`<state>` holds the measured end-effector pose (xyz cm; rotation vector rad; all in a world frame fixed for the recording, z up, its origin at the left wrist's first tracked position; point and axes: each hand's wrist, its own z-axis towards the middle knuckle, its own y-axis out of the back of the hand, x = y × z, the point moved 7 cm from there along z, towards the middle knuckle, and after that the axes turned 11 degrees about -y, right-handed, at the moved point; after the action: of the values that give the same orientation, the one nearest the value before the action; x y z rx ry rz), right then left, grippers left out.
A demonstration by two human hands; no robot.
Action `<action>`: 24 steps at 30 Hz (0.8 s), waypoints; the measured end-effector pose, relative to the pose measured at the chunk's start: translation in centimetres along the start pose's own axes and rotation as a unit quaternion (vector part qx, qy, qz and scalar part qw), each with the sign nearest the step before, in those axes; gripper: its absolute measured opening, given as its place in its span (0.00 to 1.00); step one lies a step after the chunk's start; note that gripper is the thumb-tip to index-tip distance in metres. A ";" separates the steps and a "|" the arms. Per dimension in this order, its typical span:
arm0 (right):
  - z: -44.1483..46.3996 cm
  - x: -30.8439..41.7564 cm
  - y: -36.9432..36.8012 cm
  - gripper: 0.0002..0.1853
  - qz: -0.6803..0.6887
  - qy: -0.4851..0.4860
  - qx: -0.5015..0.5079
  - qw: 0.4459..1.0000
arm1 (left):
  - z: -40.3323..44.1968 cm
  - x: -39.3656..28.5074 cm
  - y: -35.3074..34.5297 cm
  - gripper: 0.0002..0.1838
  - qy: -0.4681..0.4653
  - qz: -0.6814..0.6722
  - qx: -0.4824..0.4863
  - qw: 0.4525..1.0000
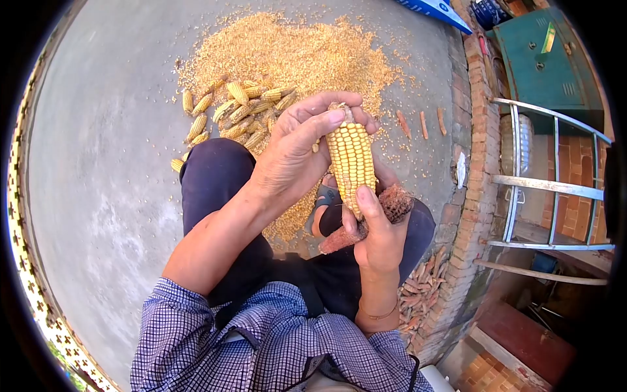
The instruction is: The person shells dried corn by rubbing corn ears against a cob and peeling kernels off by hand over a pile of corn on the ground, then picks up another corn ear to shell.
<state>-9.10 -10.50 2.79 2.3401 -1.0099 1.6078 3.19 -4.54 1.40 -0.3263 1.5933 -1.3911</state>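
A blue checked shirt (277,349) goes with dark trousers (214,173) and a sandal (328,194).

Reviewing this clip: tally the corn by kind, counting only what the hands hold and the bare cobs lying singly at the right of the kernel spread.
Kernel-covered ear between left hand and right hand: 1
Held bare cob, partly hidden, at the right hand: 1
Loose bare cobs right of the kernel spread: 3
Total: 5
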 end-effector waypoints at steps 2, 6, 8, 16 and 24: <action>-0.2 0.2 -0.1 0.26 -0.006 0.017 -0.001 1.000 | 0.0 0.1 0.1 0.20 -0.003 -0.005 -0.005 1.000; -0.5 0.4 -0.2 0.26 -0.038 0.050 -0.018 0.998 | -0.1 0.4 0.2 0.19 0.005 -0.015 -0.012 1.000; -0.9 0.7 -0.3 0.27 -0.077 0.053 -0.024 0.995 | -0.1 0.6 0.4 0.18 0.000 -0.022 -0.013 1.000; -1.5 0.7 -1.2 0.30 -0.202 0.180 -0.040 0.962 | 0.0 0.8 0.5 0.17 -0.006 -0.043 -0.006 0.999; -1.3 0.7 -1.1 0.29 -0.197 0.171 -0.035 0.965 | -0.1 0.4 0.5 0.23 0.022 -0.050 -0.053 0.997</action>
<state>-9.33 -9.41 4.17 1.9589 -0.4851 1.6925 3.07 -4.64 0.73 -0.4471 1.7106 -1.3992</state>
